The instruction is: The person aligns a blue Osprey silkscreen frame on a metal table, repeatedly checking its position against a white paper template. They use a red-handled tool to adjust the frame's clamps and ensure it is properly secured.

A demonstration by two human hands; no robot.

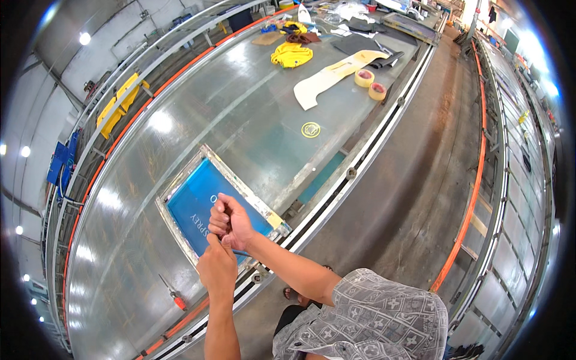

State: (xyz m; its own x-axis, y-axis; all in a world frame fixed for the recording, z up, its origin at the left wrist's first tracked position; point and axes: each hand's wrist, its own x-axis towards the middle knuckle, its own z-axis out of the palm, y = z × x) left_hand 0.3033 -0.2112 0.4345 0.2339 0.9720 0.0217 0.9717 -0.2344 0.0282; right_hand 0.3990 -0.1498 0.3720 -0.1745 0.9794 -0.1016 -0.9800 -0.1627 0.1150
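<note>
I see a screen-printing frame (204, 201) lying flat on the long glossy table (198, 114), close to its near edge. It is a rectangle with a pale, worn metal border and a bright blue mesh inside, carrying some white lettering. From here it sits turned at an angle. Part of the mesh and the near border are hidden, so I cannot tell their state.
</note>
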